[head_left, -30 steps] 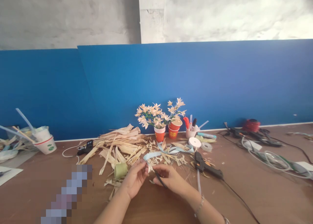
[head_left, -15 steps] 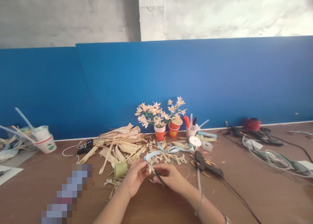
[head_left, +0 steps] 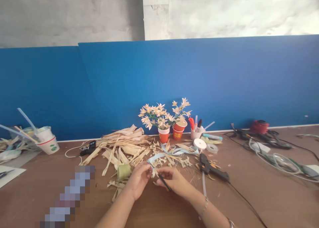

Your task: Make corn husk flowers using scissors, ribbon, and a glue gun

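Near the table's front middle, my left hand (head_left: pixel 139 181) is closed in a pinch on a small pale corn-husk piece (head_left: pixel 154 172), flower-like in shape. Facing it, my right hand (head_left: pixel 175 180) grips a slim black tool (head_left: pixel 164 182); its exact kind is too small to make out. The tool's upper end lies close to the left fingertips. Just behind the fingers runs a light blue ribbon (head_left: pixel 158 156), and whether it touches them I cannot tell. A roll of green crepe-like material (head_left: pixel 124 171) stands left of my left hand.
Dried husks (head_left: pixel 129 143) spread behind my hands. Husk flowers (head_left: pixel 157 111) stand in red paper cups (head_left: pixel 163 138). A black glue gun (head_left: pixel 211 170) with its cord lies to the right, near a white spool (head_left: pixel 199 144). Cables (head_left: pixel 281 161) tangle at far right; a white cup (head_left: pixel 49 146) is left.
The whole view has shifted slightly, so things on the table appear a little further right. Both hands keep nearly the same pose and hold.
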The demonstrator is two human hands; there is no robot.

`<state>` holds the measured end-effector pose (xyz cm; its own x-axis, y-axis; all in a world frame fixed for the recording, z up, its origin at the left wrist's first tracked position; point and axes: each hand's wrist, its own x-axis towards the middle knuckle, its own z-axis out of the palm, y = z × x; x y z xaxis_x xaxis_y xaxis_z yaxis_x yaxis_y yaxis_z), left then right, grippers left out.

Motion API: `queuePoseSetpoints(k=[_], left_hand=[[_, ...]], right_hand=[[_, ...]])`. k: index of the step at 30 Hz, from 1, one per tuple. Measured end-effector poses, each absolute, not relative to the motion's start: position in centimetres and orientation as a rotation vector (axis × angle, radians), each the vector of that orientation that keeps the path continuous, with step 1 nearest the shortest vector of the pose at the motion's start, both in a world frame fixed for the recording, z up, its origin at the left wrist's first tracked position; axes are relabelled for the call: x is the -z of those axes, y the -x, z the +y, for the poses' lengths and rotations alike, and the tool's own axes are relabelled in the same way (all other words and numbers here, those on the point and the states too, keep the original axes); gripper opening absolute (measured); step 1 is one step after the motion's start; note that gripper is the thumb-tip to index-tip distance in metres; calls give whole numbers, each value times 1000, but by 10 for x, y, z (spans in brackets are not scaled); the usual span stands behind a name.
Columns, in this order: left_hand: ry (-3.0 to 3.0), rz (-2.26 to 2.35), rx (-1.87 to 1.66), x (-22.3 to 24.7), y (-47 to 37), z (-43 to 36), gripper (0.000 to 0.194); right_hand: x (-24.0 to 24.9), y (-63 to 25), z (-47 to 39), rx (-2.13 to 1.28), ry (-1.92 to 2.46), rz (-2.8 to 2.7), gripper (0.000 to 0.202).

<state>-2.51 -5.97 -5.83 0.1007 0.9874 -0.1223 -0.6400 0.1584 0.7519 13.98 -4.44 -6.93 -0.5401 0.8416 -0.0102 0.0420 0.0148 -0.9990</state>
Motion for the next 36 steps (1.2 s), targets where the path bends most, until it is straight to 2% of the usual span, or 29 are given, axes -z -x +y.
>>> queuePoseSetpoints(k=[18,23,29,31,36], left_hand=[[-653,663,-1329,60,24,-59,6],[-627,709,-1318,58,24,-60,19],[-645,690,-1342,56,21,-62,5],[-656,700,-1336,55,21,-62,10],[-654,779,-1333,56,20,-64,35]], right_hand=[[60,-138,-49,-1604,824,-1692,34],[67,-137,-47,-1656,852,-1675,36],[75,-137,-45,-1719,805,-1638,35],[74,-138,-45,-1710,807,-1649,35],[70,-138,-48,-1720,826,-1650,39]])
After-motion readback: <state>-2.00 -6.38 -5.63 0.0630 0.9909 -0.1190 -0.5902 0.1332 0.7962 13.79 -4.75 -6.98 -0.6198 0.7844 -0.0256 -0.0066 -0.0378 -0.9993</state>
